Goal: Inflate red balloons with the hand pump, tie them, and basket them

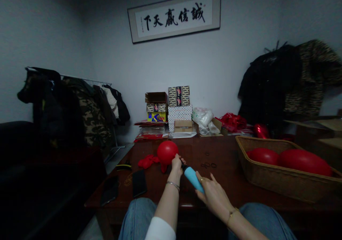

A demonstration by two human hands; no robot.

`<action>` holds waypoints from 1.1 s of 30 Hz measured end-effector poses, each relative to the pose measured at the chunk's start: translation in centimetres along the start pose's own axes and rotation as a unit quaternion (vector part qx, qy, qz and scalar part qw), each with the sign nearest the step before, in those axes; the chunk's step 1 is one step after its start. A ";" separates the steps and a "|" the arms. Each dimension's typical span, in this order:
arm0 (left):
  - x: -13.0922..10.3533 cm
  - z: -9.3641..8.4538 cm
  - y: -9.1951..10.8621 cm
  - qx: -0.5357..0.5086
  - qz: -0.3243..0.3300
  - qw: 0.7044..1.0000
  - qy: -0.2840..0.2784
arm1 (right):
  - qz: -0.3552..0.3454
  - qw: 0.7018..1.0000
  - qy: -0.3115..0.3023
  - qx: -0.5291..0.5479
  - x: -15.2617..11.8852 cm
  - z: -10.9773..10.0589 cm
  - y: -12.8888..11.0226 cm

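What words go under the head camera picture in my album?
Left hand at a red balloon, right hand on a blue pump, at a brown table.

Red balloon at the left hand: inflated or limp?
The red balloon is at least partly inflated: round and smooth, unlike the limp red heap beside it.

"What hangs on the pale wall?"
"Framed calligraphy (tilted, from here)."
"And elsewhere?"
"A dark, glossy wooden table; a clothes rail at left; pale floor; dim light."

Framed calligraphy hangs above stacked boxes.
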State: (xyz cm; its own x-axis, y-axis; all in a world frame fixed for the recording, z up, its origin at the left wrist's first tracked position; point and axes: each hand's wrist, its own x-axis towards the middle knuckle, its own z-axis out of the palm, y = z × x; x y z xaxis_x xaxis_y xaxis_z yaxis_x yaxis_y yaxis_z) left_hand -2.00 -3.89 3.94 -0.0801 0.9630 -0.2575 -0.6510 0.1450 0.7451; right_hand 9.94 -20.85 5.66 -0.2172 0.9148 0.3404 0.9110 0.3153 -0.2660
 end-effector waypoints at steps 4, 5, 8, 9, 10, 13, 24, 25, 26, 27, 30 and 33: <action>0.7 -0.9 0.6 -0.007 0.010 1.000 0.004 | -0.019 0.999 0.001 0.044 -2.6 -0.3 1.1; 0.8 -1.1 0.8 -0.008 0.015 1.000 0.005 | -0.020 0.998 0.002 0.054 -3.3 -0.5 1.5; 1.4 -1.6 1.6 -0.014 0.021 1.000 0.010 | -0.026 0.997 0.001 0.068 -5.2 -1.0 2.5; 1.5 -1.7 1.8 -0.016 0.020 1.000 0.013 | -0.029 0.997 0.002 0.068 -5.6 -1.2 2.8; 1.6 -1.8 2.0 -0.017 0.020 1.000 0.015 | -0.033 0.997 0.003 0.066 -6.0 -1.3 3.0; 1.6 -1.8 2.3 -0.017 0.021 0.999 0.018 | -0.043 0.997 0.009 0.057 -6.4 -1.7 3.1; -0.2 0.3 0.0 -0.007 0.009 1.000 0.008 | -0.007 0.999 0.003 0.033 -1.9 -1.2 1.1; -0.3 0.5 -0.3 -0.006 0.006 1.000 0.010 | -0.002 1.000 0.001 0.027 -1.2 -1.0 1.0; -0.3 0.7 -0.6 -0.003 0.005 1.000 0.009 | 0.002 1.000 0.001 0.022 -0.7 -0.8 0.9; -0.4 0.7 -0.7 -0.001 0.005 1.000 0.008 | 0.004 1.000 0.001 0.018 -0.3 -0.6 0.8; -0.3 0.5 -0.8 0.003 0.010 1.000 0.012 | 0.002 1.000 0.000 0.015 0.2 -0.3 0.5; -0.1 0.0 -0.3 0.009 0.006 1.000 0.013 | -0.008 1.000 0.001 0.026 -0.6 -0.4 0.3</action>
State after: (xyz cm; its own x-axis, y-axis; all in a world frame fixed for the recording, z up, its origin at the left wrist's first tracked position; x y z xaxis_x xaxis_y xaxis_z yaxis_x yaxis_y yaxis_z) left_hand -1.79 -4.04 3.70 -0.1072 0.9583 -0.2649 -0.6359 0.1387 0.7592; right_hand 10.48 -21.42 5.70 -0.2300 0.9091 0.3472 0.8884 0.3418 -0.3064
